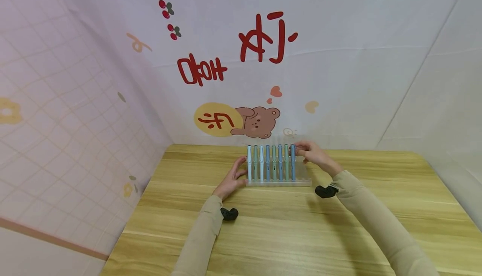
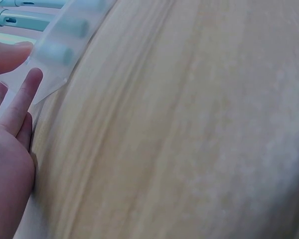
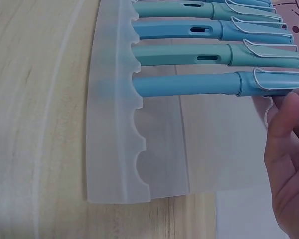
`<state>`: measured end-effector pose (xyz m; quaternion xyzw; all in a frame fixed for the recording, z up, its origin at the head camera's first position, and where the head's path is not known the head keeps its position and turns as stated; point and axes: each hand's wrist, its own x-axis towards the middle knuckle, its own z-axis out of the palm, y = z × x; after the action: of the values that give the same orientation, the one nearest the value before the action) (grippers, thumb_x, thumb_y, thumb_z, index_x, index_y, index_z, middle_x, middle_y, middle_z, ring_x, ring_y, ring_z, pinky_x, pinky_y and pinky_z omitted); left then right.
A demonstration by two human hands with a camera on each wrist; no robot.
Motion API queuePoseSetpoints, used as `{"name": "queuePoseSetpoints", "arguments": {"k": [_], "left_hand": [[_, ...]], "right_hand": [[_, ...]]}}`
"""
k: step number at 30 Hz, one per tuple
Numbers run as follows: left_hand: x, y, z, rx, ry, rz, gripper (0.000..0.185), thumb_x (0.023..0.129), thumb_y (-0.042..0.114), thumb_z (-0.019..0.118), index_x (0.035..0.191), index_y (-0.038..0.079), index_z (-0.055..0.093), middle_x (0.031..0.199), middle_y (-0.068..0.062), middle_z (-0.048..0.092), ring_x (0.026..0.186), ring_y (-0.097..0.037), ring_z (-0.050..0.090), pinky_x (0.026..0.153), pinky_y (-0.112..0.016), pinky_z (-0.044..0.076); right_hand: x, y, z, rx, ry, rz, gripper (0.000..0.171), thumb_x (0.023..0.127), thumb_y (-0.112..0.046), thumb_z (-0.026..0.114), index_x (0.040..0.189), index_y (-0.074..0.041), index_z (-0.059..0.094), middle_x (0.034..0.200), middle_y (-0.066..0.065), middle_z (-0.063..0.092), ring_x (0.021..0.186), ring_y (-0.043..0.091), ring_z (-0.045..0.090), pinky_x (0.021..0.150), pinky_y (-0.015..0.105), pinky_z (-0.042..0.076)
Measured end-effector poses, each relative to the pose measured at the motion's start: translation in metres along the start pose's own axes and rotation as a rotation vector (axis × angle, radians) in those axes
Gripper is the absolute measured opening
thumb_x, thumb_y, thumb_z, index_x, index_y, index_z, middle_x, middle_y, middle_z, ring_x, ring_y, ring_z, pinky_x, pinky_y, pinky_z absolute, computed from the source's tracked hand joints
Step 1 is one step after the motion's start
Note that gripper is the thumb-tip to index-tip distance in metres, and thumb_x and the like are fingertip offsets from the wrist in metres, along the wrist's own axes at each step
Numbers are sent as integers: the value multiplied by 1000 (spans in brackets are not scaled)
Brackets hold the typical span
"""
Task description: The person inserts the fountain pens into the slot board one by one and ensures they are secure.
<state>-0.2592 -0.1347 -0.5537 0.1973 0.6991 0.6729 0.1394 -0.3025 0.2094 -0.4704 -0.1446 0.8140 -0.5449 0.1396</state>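
A frosted clear pen rack [image 1: 306,182] stands on the table, holding a row of several upright pens in pale blue, green and darker blue. At its right end, my right hand [image 1: 313,153] pinches the top of the last blue pen [image 3: 189,84], by its clipped cap; the pen's lower end sits in a notch. My left hand [image 1: 230,183] is at the rack's left end, fingers spread. In the left wrist view its thumb [image 2: 10,57] and a straight finger [image 2: 24,99] lie by the rack's corner, beside a pale pen [image 1: 249,167].
Bare notches [image 3: 139,167] show at the rack's right end. The wood-grain table [image 1: 278,230] extends in front and to both sides. A white printed cloth [image 1: 350,100] hangs close behind the rack. Black wrist devices [image 1: 326,191] sit at both cuffs.
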Motion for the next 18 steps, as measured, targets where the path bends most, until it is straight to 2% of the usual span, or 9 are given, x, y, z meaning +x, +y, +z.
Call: {"name": "queuePoseSetpoints", "arguments": {"k": [6,8,13,15,18], "left_hand": [[-1,4,-1,-12,-5,-21,87,87,-16,56,155,13,12,160,-11,8,134,-41,32,100,-48,38],[1,-5,-3,-3,8,-15,87,87,-14,57,156,18,14,160,-8,10,133,-38,34,100,-47,39],[1,-8,-2,-3,30,15,87,85,-14,59,154,24,21,160,-8,13,131,-38,38,100,-47,40],[1,-8,0,8,31,34,86,85,-14,58,154,20,20,159,-12,13,129,-41,39,99,-47,41],[-3,-6,1,52,41,40,84,87,-14,57,155,15,18,159,-12,15,127,-41,42,98,-46,42]], "right_hand": [[-1,4,0,26,5,2,40,100,-9,47,134,12,45,124,30,55,116,44,51,74,44,54],[-2,6,-2,33,8,-12,39,100,-9,47,134,10,46,124,30,56,116,44,52,73,45,53],[-15,16,-17,37,45,-33,37,101,-12,48,133,7,49,127,31,55,116,43,53,73,49,52],[-26,19,-25,2,77,-22,37,102,-12,48,133,7,50,128,31,54,116,44,52,74,49,53],[-46,26,-38,-112,113,-38,35,101,-7,48,130,11,49,126,35,52,114,49,51,73,46,54]]}}
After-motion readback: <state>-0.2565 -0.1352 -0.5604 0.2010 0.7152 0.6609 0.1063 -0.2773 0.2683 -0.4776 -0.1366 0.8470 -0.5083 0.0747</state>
